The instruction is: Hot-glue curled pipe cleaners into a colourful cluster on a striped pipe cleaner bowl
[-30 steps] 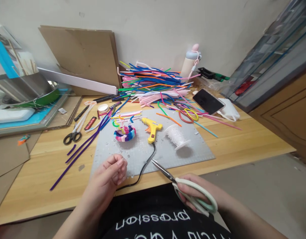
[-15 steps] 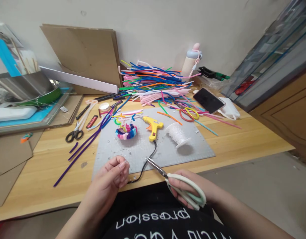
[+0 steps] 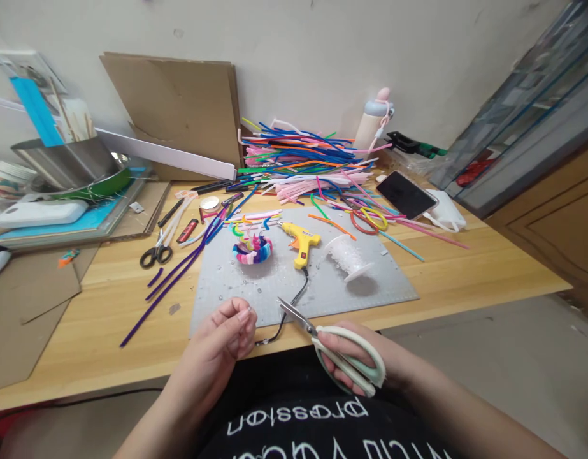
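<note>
My right hand [image 3: 344, 357] grips a pair of scissors [image 3: 372, 350] with pale green and white handles. Their blades point up and left, slightly apart, towards my left hand [image 3: 229, 328]. That hand is closed in a pinch near the front of the grey cutting mat [image 3: 294, 306]; a tiny pale bit shows at its fingertips, too small to name. On the mat beyond lie a multicoloured pipe-cleaner ring [image 3: 253, 250] with curled ends, a yellow glue gun [image 3: 301, 242] and a white spool [image 3: 350, 258] wound with clear beaded strand.
Piled pipe cleaners [image 3: 308, 156] lie along the wall beside a bottle [image 3: 370, 124]. A phone [image 3: 407, 195] rests at the right. Black-handled scissors [image 3: 156, 255] and purple pipe cleaners [image 3: 164, 284] lie left of the mat. The glue gun's cord [image 3: 281, 325] runs between my hands.
The view has turned a little to the left. The scissors have come slightly nearer my left hand, which keeps its pinch.
</note>
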### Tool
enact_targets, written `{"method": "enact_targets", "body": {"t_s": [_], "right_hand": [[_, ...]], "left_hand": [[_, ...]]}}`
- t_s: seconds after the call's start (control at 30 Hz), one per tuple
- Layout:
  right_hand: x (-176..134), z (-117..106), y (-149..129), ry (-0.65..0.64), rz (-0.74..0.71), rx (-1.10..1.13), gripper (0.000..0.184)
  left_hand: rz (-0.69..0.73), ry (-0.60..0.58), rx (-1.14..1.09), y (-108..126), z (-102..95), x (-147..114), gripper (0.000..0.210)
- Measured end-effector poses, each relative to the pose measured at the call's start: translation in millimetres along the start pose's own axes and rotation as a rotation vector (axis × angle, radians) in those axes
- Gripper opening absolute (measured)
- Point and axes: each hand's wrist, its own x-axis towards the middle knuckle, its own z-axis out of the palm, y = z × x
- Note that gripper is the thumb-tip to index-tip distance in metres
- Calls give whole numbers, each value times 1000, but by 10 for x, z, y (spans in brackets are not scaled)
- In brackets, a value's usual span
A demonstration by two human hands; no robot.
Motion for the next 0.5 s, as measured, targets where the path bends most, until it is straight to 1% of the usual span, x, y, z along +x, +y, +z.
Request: {"method": "enact_targets", "body": {"t_s": [0.2,0.33,0.4,0.5], "right_hand": [[-3,17,-6,4,-30,3,57],[-27,-5,10,21,-61,-50,57],[-36,-10,19,50,-67,-99,56],[-39,11,25,141,-71,-158,48]], "left_hand": [[-1,-4,-15,3,-46,-28,22],[-27,-26,47,-6,-78,-11,21],[-39,-33,101,-13,-67,26,20],[-16,-8,174,-25,-8,123,21]]}}
